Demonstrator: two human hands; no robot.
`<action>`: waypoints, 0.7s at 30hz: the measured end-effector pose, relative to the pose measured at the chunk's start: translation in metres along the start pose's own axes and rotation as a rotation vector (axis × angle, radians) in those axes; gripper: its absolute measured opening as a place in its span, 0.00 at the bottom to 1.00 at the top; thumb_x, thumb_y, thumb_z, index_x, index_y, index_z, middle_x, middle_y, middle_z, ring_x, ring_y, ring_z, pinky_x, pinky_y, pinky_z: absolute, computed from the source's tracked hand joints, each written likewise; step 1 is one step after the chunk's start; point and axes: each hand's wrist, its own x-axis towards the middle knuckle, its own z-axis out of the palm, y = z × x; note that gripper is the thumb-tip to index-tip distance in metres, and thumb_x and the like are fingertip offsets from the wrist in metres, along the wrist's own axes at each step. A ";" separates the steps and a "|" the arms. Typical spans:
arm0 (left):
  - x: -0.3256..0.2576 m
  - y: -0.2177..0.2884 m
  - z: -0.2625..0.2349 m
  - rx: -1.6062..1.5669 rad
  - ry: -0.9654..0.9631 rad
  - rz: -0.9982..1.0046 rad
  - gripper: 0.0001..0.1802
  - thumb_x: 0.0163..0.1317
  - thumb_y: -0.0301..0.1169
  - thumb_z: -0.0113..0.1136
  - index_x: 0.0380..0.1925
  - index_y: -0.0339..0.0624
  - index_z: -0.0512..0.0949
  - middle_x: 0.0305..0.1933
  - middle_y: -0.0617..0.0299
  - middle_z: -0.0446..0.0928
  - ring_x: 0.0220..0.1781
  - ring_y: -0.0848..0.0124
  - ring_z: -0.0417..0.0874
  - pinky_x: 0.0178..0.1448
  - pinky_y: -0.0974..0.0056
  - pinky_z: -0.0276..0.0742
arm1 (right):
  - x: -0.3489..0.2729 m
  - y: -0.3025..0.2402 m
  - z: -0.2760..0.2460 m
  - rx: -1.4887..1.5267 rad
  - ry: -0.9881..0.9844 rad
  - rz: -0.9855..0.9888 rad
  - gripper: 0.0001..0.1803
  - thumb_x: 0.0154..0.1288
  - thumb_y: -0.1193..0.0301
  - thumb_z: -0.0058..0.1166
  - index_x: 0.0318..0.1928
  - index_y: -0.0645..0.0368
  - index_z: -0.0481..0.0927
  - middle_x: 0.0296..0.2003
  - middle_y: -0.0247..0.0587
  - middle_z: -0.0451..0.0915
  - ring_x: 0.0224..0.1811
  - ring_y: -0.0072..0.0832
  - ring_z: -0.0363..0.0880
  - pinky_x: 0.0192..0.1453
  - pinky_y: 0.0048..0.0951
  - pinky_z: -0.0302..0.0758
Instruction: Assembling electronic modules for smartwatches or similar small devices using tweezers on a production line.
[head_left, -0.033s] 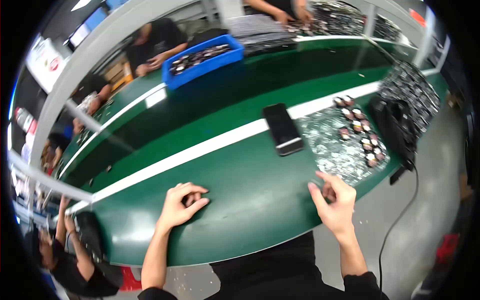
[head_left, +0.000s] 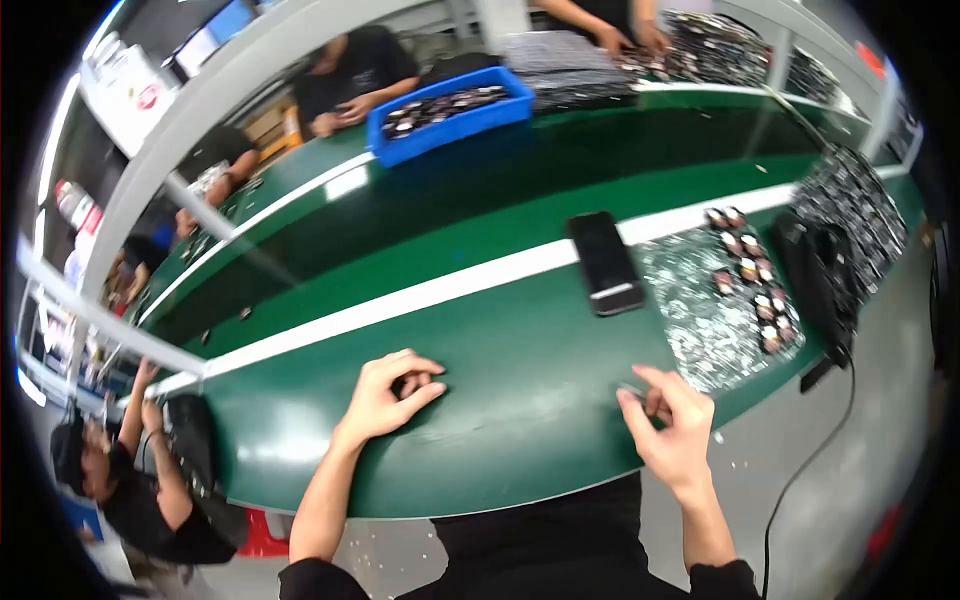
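Note:
My left hand point(head_left: 388, 395) hovers at or just over the green bench top point(head_left: 500, 370), fingers curled, thumb and forefinger apart, nothing visible between them. On the right, my right hand point(head_left: 676, 425) is near the bench's front edge, thumb and forefinger spread. A small, blurred, pale bit seems to be by its thumb tip; I cannot tell what it is. Just beyond that hand lies a clear plastic blister tray point(head_left: 700, 330), with several small dark round parts point(head_left: 748, 268) in its right-hand pockets. A black phone-like slab point(head_left: 606, 265) lies left of the tray.
A black bundle with a cable point(head_left: 820, 255) and a pile of dark trays point(head_left: 855, 220) sit at right. Across the bench stand a blue bin point(head_left: 450, 115) of small parts and stacked trays point(head_left: 570, 65). Grey frame posts point(head_left: 130, 310) rise at left. Several co-workers sit around.
The whole view has shifted, so bench things appear farther right. Against the tray, my right hand has moved slightly left and toward me. My left hand keeps its curled pose.

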 end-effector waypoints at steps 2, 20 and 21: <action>0.014 -0.009 0.005 -0.004 0.062 0.066 0.11 0.67 0.27 0.79 0.47 0.38 0.90 0.37 0.62 0.82 0.32 0.72 0.77 0.41 0.64 0.75 | -0.012 -0.010 0.025 0.053 -0.116 -0.102 0.17 0.62 0.77 0.79 0.51 0.63 0.91 0.24 0.36 0.78 0.22 0.21 0.75 0.28 0.26 0.73; -0.001 -0.249 -0.232 0.696 1.011 -0.704 0.33 0.69 0.44 0.77 0.67 0.37 0.80 0.59 0.48 0.86 0.67 0.47 0.83 0.71 0.45 0.81 | -0.007 -0.025 0.064 0.200 -0.335 0.047 0.09 0.64 0.79 0.76 0.44 0.68 0.92 0.23 0.30 0.80 0.21 0.10 0.65 0.25 0.22 0.59; -0.002 -0.248 -0.240 0.756 0.983 -0.614 0.32 0.69 0.42 0.77 0.66 0.36 0.80 0.58 0.47 0.86 0.65 0.47 0.84 0.70 0.46 0.81 | -0.005 -0.026 0.064 0.210 -0.363 0.050 0.09 0.66 0.78 0.76 0.45 0.69 0.91 0.24 0.30 0.82 0.22 0.10 0.67 0.25 0.21 0.61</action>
